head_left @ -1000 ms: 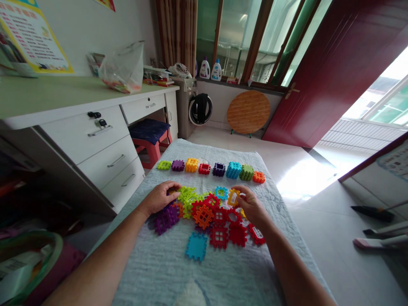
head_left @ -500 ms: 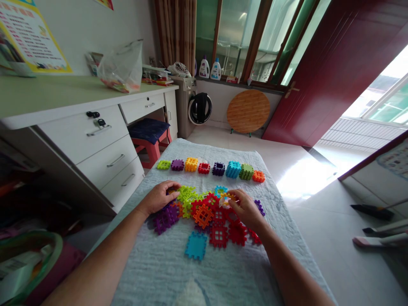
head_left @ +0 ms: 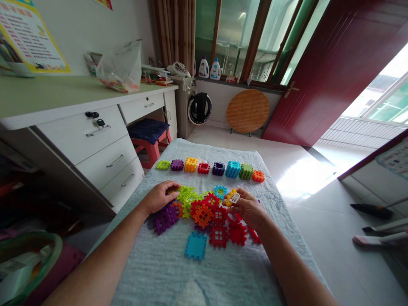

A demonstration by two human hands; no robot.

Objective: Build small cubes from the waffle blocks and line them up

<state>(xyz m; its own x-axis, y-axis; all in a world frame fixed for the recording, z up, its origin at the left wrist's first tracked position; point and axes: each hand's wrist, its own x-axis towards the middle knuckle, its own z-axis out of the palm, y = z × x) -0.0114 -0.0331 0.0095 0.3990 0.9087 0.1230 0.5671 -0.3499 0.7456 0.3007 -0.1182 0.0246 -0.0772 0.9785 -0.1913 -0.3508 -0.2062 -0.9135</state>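
My right hand [head_left: 250, 208] pinches a yellow toothed building tile [head_left: 230, 197] with a white window-like insert, just above the right side of a loose pile. My left hand [head_left: 162, 196] rests over the pile's left end, thumb apart from the fingers, next to lime-green tiles [head_left: 187, 194] and purple tiles [head_left: 166, 218]. What lies under its fingers is partly hidden. Between the hands are red tiles [head_left: 218, 235] and an orange windowed tile [head_left: 203, 216]. A flat blue tile [head_left: 196, 245] lies in front of the pile, and a light-blue windowed tile [head_left: 220, 191] behind it.
Beyond the pile stands a row of small assembled blocks, among them a yellow block [head_left: 191, 164] and a blue block [head_left: 233, 169]. A pale blue cloth [head_left: 159, 267] covers the table. To the left are a white desk [head_left: 95, 140] and a stool [head_left: 149, 131].
My right hand has turned and lifted slightly, bringing the yellow tile with its white insert up from the pile into clearer view. My left hand has stayed in place.
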